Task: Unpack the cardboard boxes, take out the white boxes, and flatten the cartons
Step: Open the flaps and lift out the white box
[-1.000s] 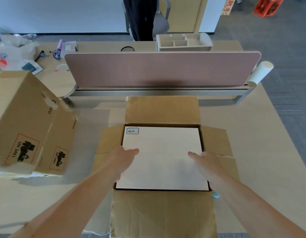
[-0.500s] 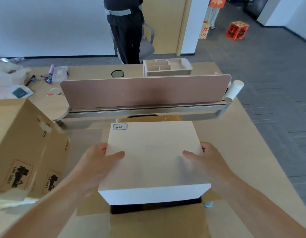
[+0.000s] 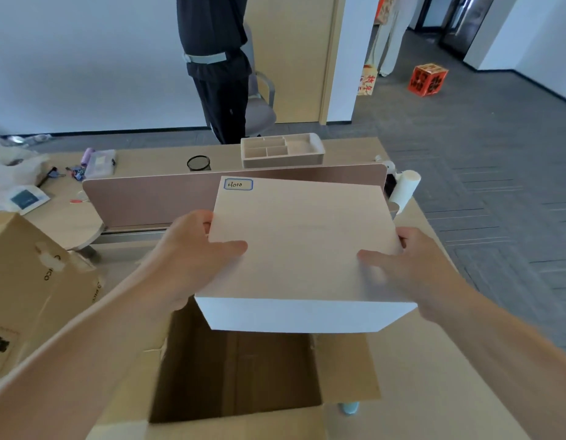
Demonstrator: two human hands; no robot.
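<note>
- While the left hand (image 3: 192, 258) grips the left edge of the white box (image 3: 300, 242), thumb on top, the right hand (image 3: 411, 268) grips its right edge likewise;
- the white box hangs in the air above the open carton (image 3: 345, 366), clear of its dark hollow;
- a second carton (image 3: 30, 281) stands at left on the table (image 3: 434, 360); a divider (image 3: 148, 201) runs behind.

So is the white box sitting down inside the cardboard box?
No, the left hand and right hand hold the white box up in the air above the open cardboard box.
</note>
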